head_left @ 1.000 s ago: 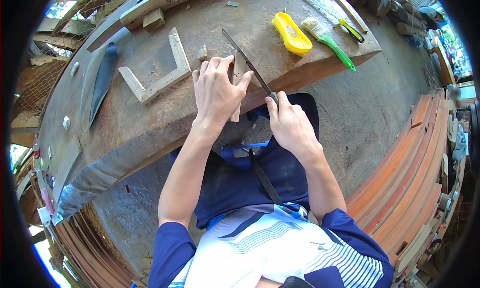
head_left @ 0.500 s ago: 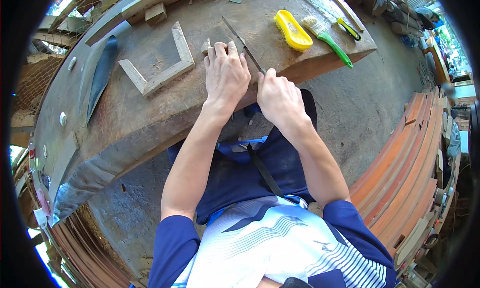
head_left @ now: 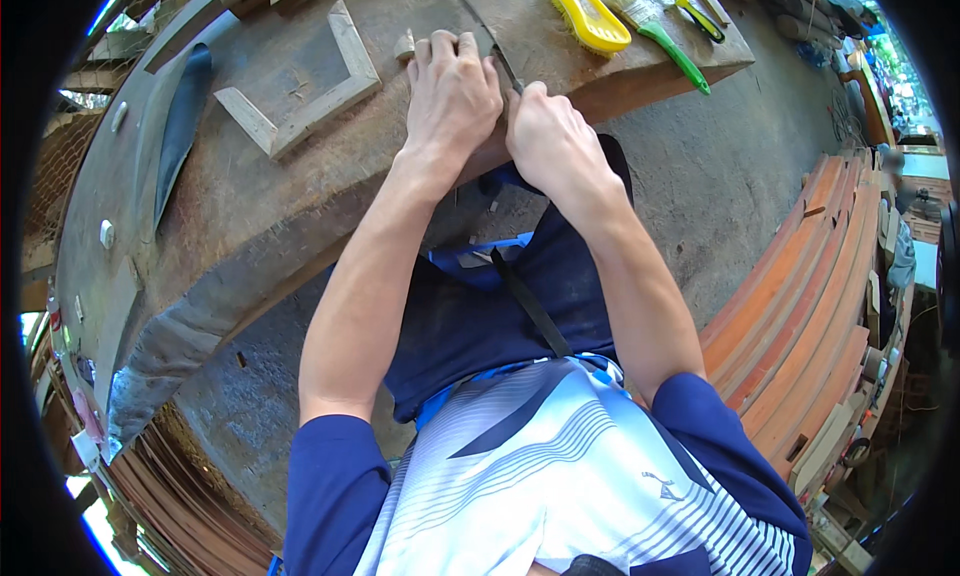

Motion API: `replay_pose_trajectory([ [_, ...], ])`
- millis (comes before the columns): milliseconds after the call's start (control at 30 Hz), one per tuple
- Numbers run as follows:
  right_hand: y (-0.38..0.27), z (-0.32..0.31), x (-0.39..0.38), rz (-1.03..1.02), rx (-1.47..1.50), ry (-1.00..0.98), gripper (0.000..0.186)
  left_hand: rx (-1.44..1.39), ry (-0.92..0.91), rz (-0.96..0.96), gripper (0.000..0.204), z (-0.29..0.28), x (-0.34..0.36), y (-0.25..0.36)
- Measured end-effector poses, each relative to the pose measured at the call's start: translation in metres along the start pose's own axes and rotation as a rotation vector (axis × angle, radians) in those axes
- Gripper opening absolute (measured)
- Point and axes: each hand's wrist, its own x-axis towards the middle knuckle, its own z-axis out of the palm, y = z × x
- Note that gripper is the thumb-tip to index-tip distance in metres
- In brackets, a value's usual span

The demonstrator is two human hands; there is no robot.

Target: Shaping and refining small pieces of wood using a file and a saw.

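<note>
My left hand (head_left: 452,101) lies over a small wooden piece (head_left: 404,45) on the workbench, its fingers bent and pressed down; most of the piece is hidden beneath them. Wrapped round the near end of a long, thin, dark metal tool (head_left: 482,21), my right hand (head_left: 558,141) is closed just off the bench's front edge. The tool points away from me, right beside the left fingers; whether it is a file or a saw I cannot tell. To the left of my hands lies a three-sided wooden frame (head_left: 325,114) with one side open.
On the workbench (head_left: 240,201), a yellow scrubbing brush (head_left: 600,26), a green-handled paintbrush (head_left: 675,56) and a yellow-and-black handled tool (head_left: 700,18) lie to the right. A dark curved sheet (head_left: 183,126) lies left. Reddish planks (head_left: 790,296) are stacked at the right.
The view has tilted, so the bench and everything on it sit higher in the picture. Both hands keep their hold; the right hand and tool have shifted slightly relative to the left hand.
</note>
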Motion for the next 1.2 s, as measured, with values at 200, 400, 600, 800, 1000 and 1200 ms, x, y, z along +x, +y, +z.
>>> replay_pose_trajectory([
  [200, -0.005, -0.001, -0.039, 0.207, 0.020, -0.074, 0.040, 0.038, 0.045, 0.102, 0.033, 0.005, -0.003, -0.007],
  [400, -0.011, 0.002, -0.027, 0.125, 0.026, -0.023, 0.034, 0.021, -0.039, 0.101, 0.030, 0.002, -0.003, -0.004],
  [600, -0.004, -0.002, -0.006, 0.144, 0.095, -0.030, 0.035, -0.062, -0.007, 0.172, 0.037, 0.009, -0.002, -0.004],
  [800, -0.001, 0.001, -0.071, 0.233, 0.080, -0.072, 0.037, 0.044, -0.058, 0.172, 0.036, 0.001, -0.003, -0.002],
  [1000, -0.003, 0.015, -0.036, 0.198, 0.007, 0.119, 0.046, 0.028, -0.088, 0.230, 0.033, 0.001, -0.008, 0.008],
  [1200, 0.011, -0.004, -0.067, 0.215, 0.058, 0.142, 0.046, -0.044, -0.118, 0.226, 0.034, 0.007, -0.009, 0.016],
])
